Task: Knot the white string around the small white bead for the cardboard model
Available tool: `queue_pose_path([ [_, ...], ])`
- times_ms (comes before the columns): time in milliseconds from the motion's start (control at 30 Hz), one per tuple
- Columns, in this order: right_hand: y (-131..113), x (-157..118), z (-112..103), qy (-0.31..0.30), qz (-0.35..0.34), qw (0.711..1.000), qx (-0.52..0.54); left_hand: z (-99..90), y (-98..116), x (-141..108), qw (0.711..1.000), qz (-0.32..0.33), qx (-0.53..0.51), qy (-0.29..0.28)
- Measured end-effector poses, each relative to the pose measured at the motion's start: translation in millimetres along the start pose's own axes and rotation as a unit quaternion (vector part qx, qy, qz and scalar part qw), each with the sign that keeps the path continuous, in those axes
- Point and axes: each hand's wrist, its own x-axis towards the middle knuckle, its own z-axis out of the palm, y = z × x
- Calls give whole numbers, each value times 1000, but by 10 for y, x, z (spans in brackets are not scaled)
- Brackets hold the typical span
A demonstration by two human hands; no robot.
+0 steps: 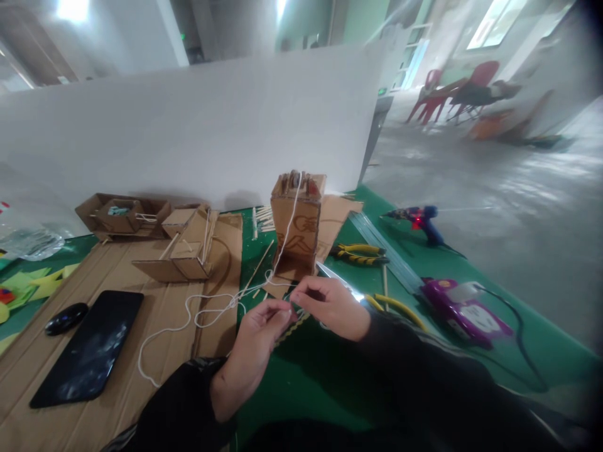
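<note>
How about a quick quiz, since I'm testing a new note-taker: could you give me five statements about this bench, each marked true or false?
1. The white string runs down the front of the upright cardboard box. True.
2. The drill lies on the cardboard sheet. False: the drill is on the green table, toward the right.
3. The black computer mouse lies beside the dark-screened device. True.
4. The two hands are spread wide apart. False: the fingertips of the left hand and right hand are close together.
5. The pliers have red handles. False: the pliers have yellow and black ones.
</note>
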Motion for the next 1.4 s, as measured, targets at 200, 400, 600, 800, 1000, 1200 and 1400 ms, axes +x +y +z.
queue_pose_path([
  [200, -20, -33, 41, -2, -28, 999, 19, -42, -33, 35, 998, 66, 19, 9],
  [400, -18, -62, 67, -14, -74, 996, 40, -52, -41, 27, 998, 61, 0, 15],
  [600, 18, -87, 128, -27, -93, 994, 50, -75, -50, 9, 995, 88, 27, 25],
  [800, 43, -72, 171, -20, -105, 993, 48, -81, -58, 28, 994, 102, 15, 25],
  [1000, 98, -49, 227, -35, -88, 994, 59, -49, -48, 1, 995, 101, 16, 17],
  [1200, 156, -18, 229, -75, -28, 991, 106, 15, -8, -14, 996, 92, -10, -1],
  [1400, 138, 44, 109, -60, -15, 996, 57, 62, 34, -46, 997, 71, -26, -10],
])
